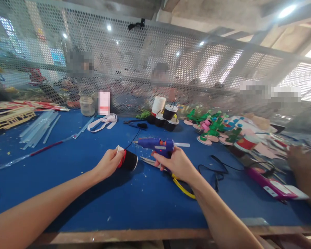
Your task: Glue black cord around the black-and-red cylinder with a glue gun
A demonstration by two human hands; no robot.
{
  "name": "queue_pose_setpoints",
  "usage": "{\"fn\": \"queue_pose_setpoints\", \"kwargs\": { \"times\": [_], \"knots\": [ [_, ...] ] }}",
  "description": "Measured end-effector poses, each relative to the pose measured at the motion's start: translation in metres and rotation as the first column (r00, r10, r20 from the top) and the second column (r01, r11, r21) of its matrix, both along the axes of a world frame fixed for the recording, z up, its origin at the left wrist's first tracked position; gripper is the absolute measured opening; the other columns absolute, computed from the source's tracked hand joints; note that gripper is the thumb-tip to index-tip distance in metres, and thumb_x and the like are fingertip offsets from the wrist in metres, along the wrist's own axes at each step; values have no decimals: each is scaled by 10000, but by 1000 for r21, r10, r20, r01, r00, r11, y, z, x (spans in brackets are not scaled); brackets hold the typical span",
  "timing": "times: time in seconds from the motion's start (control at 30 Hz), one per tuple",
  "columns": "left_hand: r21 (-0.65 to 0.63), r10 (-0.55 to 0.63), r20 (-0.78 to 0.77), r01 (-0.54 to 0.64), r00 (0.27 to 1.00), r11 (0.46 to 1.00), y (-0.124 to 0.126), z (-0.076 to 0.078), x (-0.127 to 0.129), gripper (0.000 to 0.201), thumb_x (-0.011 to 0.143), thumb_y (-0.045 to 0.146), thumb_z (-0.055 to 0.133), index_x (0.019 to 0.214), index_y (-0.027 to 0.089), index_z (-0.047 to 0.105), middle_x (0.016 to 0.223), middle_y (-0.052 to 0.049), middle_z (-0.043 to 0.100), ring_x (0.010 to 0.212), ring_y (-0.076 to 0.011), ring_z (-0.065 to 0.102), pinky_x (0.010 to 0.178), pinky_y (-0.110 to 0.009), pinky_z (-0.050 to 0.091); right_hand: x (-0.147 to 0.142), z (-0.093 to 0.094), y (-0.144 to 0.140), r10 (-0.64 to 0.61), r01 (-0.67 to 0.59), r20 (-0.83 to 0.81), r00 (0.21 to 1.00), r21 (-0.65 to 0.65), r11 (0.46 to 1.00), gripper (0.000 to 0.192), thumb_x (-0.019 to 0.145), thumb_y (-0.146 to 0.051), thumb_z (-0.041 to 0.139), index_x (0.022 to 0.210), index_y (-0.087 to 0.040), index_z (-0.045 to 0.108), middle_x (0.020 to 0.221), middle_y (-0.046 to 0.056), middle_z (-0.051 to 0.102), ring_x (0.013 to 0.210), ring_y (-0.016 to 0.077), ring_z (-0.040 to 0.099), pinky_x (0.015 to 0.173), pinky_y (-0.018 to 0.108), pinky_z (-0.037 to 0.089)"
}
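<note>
My left hand (111,164) grips a small paper cup (129,160) tipped on its side, wrapped in black with a red band near its white rim. A black cord runs up from the cup toward a dark bundle of cord (142,126) on the table. In my right hand (174,162) is a blue glue gun (157,145), its nozzle pointing left just above the cup, with a clear glue stick (182,145) out of its back end. Scissors with yellow handles (182,188) lie under my right hand, blades toward the cup.
Black-wrapped cups (170,112) stand at the back by a white cup stack (159,104). Glue sticks (38,128) and wooden strips lie left. Green felt plants (215,126), a purple power strip (271,185) and another person's hand (302,159) are right. A perforated metal screen (134,52) rises behind.
</note>
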State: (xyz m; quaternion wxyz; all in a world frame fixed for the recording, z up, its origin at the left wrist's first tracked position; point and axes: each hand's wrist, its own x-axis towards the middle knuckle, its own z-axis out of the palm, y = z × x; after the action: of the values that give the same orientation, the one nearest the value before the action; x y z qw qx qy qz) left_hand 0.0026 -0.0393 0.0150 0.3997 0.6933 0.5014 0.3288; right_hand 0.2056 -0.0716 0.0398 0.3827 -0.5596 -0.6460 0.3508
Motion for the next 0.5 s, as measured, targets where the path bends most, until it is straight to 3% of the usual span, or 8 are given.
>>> {"fn": "queue_pose_setpoints", "kwargs": {
  "times": [0.2,0.5],
  "knots": [
    [-14,-15,14,15,1000,1000,2,-3,1,298,712,355,288,479,170,305,453,54,262,437,-68,238,421,-196,191,-15,-3,-16,40,-41,112,993,9,999,144,683,-276,504,702,-141,548,433,-26,509,374,87,477,374,187,402],
    [-26,-16,17,17,1000,1000,2,-1,3,308,719,369,297,488,166,320,458,58,244,444,-69,223,428,-202,187,-17,-3,-20,-4,-99,379,925,253,962,196,705,-243,461,520,-180,448,421,-34,478,403,96,463,410,198,378]
  ]
}}
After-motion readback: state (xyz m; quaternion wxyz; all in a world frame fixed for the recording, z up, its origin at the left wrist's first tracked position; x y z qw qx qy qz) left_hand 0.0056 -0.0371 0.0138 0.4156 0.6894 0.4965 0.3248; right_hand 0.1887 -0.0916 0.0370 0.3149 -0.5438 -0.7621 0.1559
